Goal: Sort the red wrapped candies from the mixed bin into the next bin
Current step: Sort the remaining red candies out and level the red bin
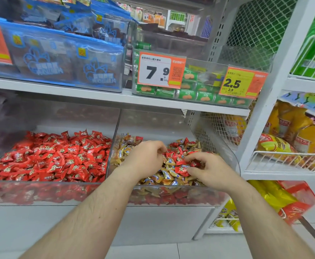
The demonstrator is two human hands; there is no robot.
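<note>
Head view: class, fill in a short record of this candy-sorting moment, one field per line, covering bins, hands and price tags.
mixed bin: right one, gold and red candies together
red bin: left one, red candies only
left hand: in mixed bin, fingers curled into the pile
right hand: in mixed bin, pinching a red candy
price tags: 7.9 and 2.5, shelf above

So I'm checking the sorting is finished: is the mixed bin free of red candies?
No, red candies still lie among the gold ones in the mixed bin, between both hands.
</note>
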